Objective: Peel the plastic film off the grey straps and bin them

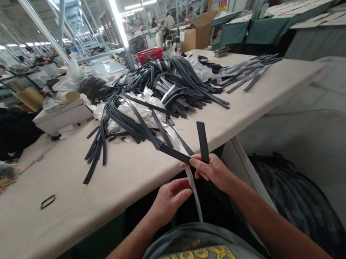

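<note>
My right hand (208,169) is closed on a dark strap (175,153), one end of which lies out toward the pile while another dark end (203,140) stands up above the fingers. Just left of it, my left hand (172,199) has its fingers curled, with the thumb and fingertips at a thin pale strip (195,194) that hangs down between the hands. Whether the left fingers grip that strip is hard to tell. Beyond the hands, a bundle of dark straps (123,119) lies on the table (128,178) with white wrapping among it.
A larger heap of dark straps (172,78) lies farther back, near a red basket (149,56) and a cardboard box (197,35). At left are a black buckle frame (47,201), a white box (64,117) and black cloth (9,130). The table's edge runs beside my hands.
</note>
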Tool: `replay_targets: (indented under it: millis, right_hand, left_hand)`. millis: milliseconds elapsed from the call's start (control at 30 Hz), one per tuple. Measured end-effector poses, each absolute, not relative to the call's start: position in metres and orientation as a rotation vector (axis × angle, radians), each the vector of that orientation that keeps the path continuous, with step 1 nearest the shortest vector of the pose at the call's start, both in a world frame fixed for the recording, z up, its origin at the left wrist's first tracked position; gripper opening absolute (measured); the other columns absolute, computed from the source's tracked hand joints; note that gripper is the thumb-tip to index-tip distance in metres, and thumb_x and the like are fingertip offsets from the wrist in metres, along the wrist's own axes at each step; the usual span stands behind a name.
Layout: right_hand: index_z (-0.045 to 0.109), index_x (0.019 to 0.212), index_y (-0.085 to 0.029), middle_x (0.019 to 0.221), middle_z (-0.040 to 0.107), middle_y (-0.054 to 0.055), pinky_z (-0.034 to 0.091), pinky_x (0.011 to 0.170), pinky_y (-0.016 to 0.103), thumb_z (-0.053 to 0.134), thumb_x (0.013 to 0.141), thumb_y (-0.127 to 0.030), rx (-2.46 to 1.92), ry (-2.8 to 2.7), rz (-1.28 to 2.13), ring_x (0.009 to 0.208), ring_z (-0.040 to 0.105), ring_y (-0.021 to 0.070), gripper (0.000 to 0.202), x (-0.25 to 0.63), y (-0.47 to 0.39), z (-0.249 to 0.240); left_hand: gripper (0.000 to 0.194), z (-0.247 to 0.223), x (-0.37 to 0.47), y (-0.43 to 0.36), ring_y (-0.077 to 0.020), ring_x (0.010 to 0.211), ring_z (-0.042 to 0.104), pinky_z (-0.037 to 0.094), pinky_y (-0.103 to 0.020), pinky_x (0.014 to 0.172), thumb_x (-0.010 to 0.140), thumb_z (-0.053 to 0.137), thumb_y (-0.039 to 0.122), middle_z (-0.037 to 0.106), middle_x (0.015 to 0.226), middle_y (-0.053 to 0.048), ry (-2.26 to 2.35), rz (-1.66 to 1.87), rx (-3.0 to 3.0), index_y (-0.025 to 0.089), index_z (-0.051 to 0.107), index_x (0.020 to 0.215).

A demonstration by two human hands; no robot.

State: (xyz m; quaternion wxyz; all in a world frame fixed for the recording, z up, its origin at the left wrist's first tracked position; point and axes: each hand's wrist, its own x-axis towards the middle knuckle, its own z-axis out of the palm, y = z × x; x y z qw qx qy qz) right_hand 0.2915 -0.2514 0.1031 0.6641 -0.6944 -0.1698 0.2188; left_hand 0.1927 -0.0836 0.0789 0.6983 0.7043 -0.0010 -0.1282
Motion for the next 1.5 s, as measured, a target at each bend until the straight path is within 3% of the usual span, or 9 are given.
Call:
replay_targets:
  millis: [100,300,433,800,1000,1133,1300,1500]
  right_hand:
    - [0.076,0.089,-0.013,0.049,0.054,-0.001,0.023,0.037,0.021,0.060,0.082,-0.050,-1.581,-0.369,0.476,0.041,0.043,0.0082,0.041,0.292,-0.252,0.103]
    - [0.076,0.088,-0.012,0.060,0.064,0.002,0.024,0.037,0.020,0.061,0.081,-0.046,-1.559,-0.346,0.433,0.041,0.041,0.0059,0.038,0.294,-0.254,0.102]
    - [0.075,0.088,-0.012,0.056,0.061,0.000,0.025,0.036,0.020,0.062,0.080,-0.047,-1.541,-0.329,0.424,0.041,0.041,0.0065,0.038,0.293,-0.255,0.102]
    - [0.076,0.089,-0.012,0.046,0.051,-0.003,0.026,0.037,0.020,0.059,0.082,-0.046,-1.563,-0.336,0.412,0.041,0.042,0.0076,0.039,0.292,-0.258,0.098]
    - [0.076,0.090,-0.012,0.045,0.050,-0.003,0.025,0.037,0.020,0.060,0.083,-0.045,-1.556,-0.338,0.412,0.040,0.042,0.0070,0.038,0.292,-0.257,0.090]
    - [0.077,0.092,-0.013,0.051,0.057,-0.001,0.025,0.036,0.019,0.059,0.083,-0.045,-1.569,-0.331,0.416,0.040,0.041,0.0067,0.039,0.292,-0.257,0.089]
    - [0.077,0.091,-0.012,0.053,0.058,-0.001,0.026,0.035,0.019,0.059,0.083,-0.044,-1.588,-0.339,0.388,0.039,0.037,0.0051,0.038,0.293,-0.256,0.092]
    - [0.077,0.093,-0.013,0.055,0.056,0.000,0.025,0.034,0.018,0.059,0.084,-0.045,-1.579,-0.360,0.395,0.042,0.041,0.0066,0.038,0.291,-0.256,0.088]
  left_hand:
    - [0.040,0.079,0.201,-0.091,-0.0240,0.093,0.067,0.049,-0.036,0.092,0.083,0.067,0.046,0.075,0.099,-0.011,0.044,-0.416,1.474,0.013,0.074,0.104]
    - [0.040,0.071,0.205,-0.097,-0.0229,0.095,0.069,0.049,-0.036,0.093,0.085,0.066,0.044,0.074,0.104,-0.014,0.129,-0.508,1.154,0.014,0.072,0.110]
    - [0.039,0.066,0.208,-0.103,-0.0221,0.091,0.070,0.050,-0.034,0.089,0.082,0.070,0.041,0.074,0.102,-0.014,0.165,-0.520,1.033,0.013,0.072,0.109]
    - [0.049,0.062,0.210,-0.109,-0.0152,0.072,0.068,0.052,-0.027,0.074,0.083,0.065,0.053,0.074,0.088,-0.011,0.242,-0.428,1.003,0.009,0.071,0.106]
    - [0.045,0.061,0.207,-0.108,-0.0141,0.065,0.066,0.051,-0.025,0.068,0.079,0.069,0.046,0.074,0.082,-0.010,0.280,-0.390,1.025,0.009,0.071,0.103]
    - [0.042,0.062,0.206,-0.109,-0.0151,0.067,0.066,0.051,-0.027,0.070,0.070,0.078,0.035,0.074,0.082,-0.009,0.295,-0.404,1.113,0.011,0.071,0.104]
    - [0.037,0.064,0.204,-0.111,-0.0138,0.066,0.063,0.048,-0.025,0.066,0.066,0.082,0.036,0.072,0.077,-0.007,0.263,-0.409,1.244,0.012,0.073,0.093]
    - [0.033,0.060,0.206,-0.112,-0.0086,0.051,0.052,0.042,-0.021,0.053,0.061,0.082,0.035,0.063,0.063,0.000,0.187,-0.420,1.293,0.012,0.070,0.081]
